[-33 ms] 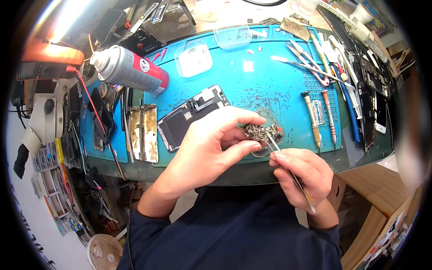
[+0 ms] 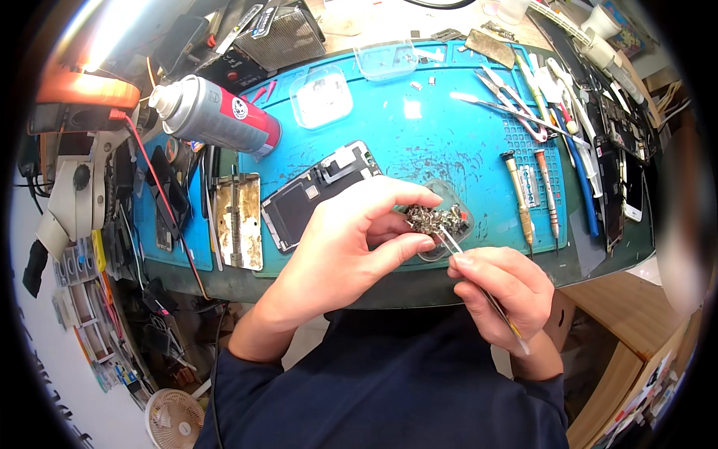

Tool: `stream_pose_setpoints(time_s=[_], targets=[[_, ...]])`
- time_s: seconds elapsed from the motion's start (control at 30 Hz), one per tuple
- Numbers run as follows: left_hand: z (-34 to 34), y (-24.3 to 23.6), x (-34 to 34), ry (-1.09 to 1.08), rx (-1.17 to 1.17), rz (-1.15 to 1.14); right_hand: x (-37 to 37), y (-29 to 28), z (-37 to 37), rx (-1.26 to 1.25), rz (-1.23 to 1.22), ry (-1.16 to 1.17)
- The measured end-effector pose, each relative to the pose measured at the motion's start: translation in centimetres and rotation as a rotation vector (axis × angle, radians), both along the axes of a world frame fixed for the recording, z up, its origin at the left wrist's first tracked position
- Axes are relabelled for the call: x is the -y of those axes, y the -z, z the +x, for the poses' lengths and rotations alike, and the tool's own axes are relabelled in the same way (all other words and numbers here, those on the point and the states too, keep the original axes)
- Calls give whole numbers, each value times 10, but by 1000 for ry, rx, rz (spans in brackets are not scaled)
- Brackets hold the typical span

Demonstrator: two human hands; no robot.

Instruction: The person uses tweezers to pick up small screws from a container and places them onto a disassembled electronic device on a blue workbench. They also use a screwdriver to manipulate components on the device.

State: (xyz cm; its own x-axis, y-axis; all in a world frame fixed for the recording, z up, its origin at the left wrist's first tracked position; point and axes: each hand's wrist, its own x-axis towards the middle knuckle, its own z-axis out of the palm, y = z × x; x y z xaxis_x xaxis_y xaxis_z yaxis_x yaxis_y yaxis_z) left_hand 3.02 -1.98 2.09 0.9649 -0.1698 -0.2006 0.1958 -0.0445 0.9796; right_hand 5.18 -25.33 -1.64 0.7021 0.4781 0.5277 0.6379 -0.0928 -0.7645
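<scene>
Head view: left hand (image 2: 351,239) curled, pinching metal parts cluster (image 2: 434,218) over clear dish (image 2: 456,196); right hand (image 2: 499,288) gripping tweezers (image 2: 467,266) w/ tips at cluster. Blue mat (image 2: 419,142), cluttered repair bench.

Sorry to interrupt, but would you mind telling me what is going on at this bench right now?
A person sits at a blue work mat. Their left hand steadies a small clear dish heaped with tiny metal parts, while the right hand works tweezers into that pile. An opened phone lies just to the left, a spray can lies farther back, and screwdrivers lie to the right.
</scene>
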Motion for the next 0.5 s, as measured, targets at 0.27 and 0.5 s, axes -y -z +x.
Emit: stream_pose_setpoints(time_s=[0.27, 0.5], targets=[[1, 1, -2, 37, -14, -4, -1, -2, 2, -18, -10, -8], [1, -1, 0, 28, 4, 50, 1, -3, 1, -32, -11, -2]])
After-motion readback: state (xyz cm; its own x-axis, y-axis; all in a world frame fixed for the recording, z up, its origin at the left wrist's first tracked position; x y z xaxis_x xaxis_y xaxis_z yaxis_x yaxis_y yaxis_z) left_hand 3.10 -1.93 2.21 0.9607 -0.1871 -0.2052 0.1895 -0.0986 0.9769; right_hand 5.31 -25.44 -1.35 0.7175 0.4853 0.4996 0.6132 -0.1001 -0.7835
